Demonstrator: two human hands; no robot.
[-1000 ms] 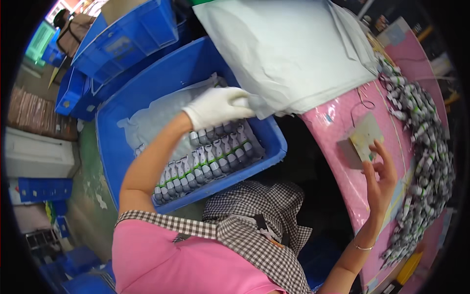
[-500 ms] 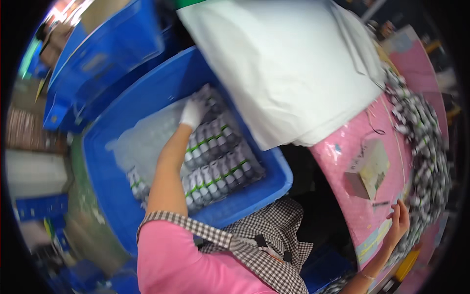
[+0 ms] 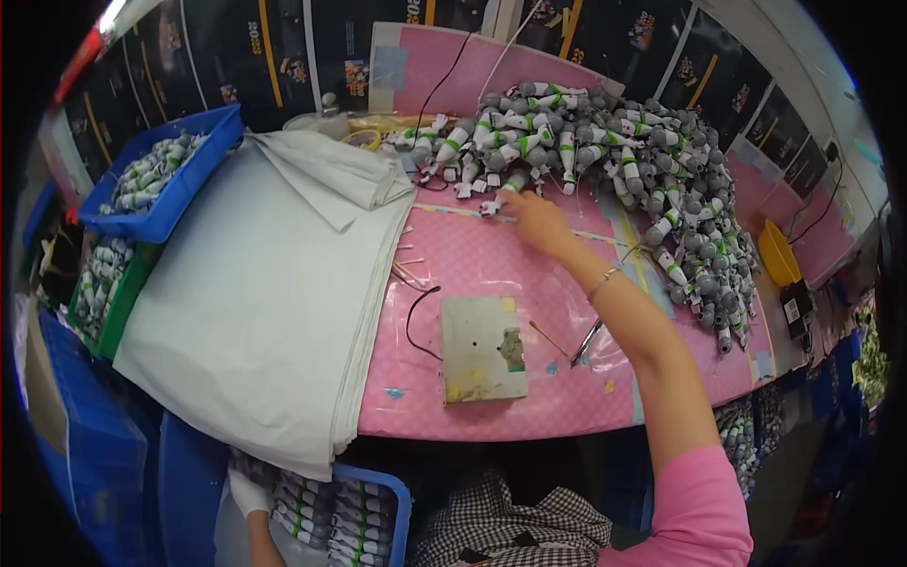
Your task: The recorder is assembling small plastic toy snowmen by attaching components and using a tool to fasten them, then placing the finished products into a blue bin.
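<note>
My bare right hand (image 3: pixel 540 225) reaches over the pink table to the near edge of a large pile of small grey-and-white figurines (image 3: pixel 652 180) with green bands. Its thumb and forefinger are closed on one figurine (image 3: pixel 516 180) at that edge. At the lower left, my left hand (image 3: pixel 248 493) wears a white glove and is down inside a blue bin (image 3: pixel 401 501). Rows of figurines (image 3: pixel 361 515) lie side by side in this bin, next to the glove. The left fingertips are hidden near the white sheet's edge and the figurines.
White sheets (image 3: pixel 255 283) cover the table's left part and overhang its front. On the pink tabletop (image 3: pixel 576 416) are a grey box (image 3: pixel 484 350), tweezers (image 3: pixel 586 342) and cotton swabs (image 3: pixel 408 274). A blue tray (image 3: pixel 203 184) of figurines stands at far left, a yellow container (image 3: pixel 777 253) at right.
The view has swung from the bin up to the table. My right hand has moved from the table's near side to a figurine at the pile. My gloved left hand is still in the bin.
</note>
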